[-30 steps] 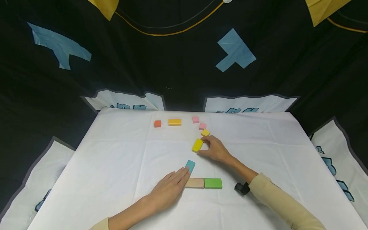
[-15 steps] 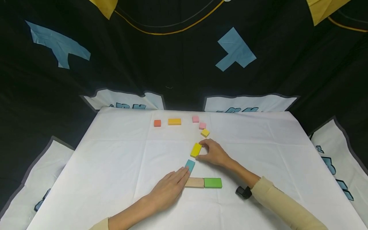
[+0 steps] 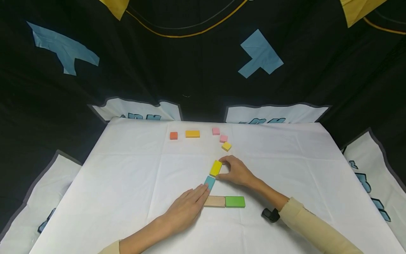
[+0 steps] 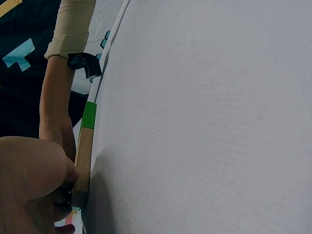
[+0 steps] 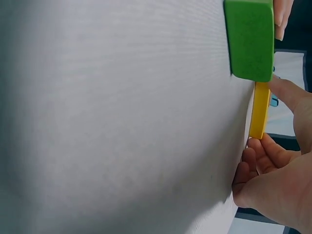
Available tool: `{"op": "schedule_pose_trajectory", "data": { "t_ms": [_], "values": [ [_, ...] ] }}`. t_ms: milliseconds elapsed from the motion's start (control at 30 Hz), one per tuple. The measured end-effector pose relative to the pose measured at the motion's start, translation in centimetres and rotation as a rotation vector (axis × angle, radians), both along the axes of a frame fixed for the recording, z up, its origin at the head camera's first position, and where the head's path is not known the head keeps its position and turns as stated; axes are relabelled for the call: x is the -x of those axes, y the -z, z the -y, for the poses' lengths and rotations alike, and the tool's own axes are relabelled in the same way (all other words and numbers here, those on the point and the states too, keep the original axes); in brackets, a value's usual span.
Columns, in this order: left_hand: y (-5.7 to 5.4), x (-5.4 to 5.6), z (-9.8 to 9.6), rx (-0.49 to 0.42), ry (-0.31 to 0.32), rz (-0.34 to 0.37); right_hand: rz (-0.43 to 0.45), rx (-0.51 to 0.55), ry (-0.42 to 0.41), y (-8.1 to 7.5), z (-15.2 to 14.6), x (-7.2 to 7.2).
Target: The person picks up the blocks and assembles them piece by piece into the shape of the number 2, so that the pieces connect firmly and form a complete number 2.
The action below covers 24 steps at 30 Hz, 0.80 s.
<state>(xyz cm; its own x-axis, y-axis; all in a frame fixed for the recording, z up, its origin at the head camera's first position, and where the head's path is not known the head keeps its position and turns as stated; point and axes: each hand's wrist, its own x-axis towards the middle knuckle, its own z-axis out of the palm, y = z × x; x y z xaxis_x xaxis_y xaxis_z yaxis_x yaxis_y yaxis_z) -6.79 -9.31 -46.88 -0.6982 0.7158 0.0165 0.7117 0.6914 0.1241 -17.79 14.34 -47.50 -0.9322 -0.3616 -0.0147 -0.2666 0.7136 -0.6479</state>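
My right hand [image 3: 237,171] pinches a flat yellow rectangular block [image 3: 215,168] end to end between thumb and fingers, as the right wrist view also shows. The yellow block lies slanted, its lower end at or very near the top of a blue block [image 3: 210,181]. My left hand [image 3: 185,207] lies over the lower part of the blue block with its fingers extended, hiding what is beneath. Beside those fingertips a plain wooden block [image 3: 215,201] lies end to end with a green block [image 3: 235,201]. The left wrist view shows my left hand [image 4: 31,175] beside the wooden block.
Farther back lie a small yellow block [image 3: 226,146], two pink blocks [image 3: 223,138], an orange-yellow rectangular block [image 3: 192,134] and a red-orange square block [image 3: 173,135]. A white cloth [image 3: 111,183] covers the table. A black camera [image 3: 270,215] is worn on the right wrist.
My right hand has drawn the yellow block down toward me, away from the small yellow block and up to the blue one. My left hand has stayed in place.
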Motion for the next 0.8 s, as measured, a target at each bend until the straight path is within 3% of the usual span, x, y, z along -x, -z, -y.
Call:
{"op": "schedule_pose_trajectory", "data": {
  "t_ms": [800],
  "values": [
    [-0.04, -0.09, -0.13, 0.009, -0.004, -0.001, -0.024, 0.057, -0.008, 0.33, -0.02, -0.01]
  ]
}}
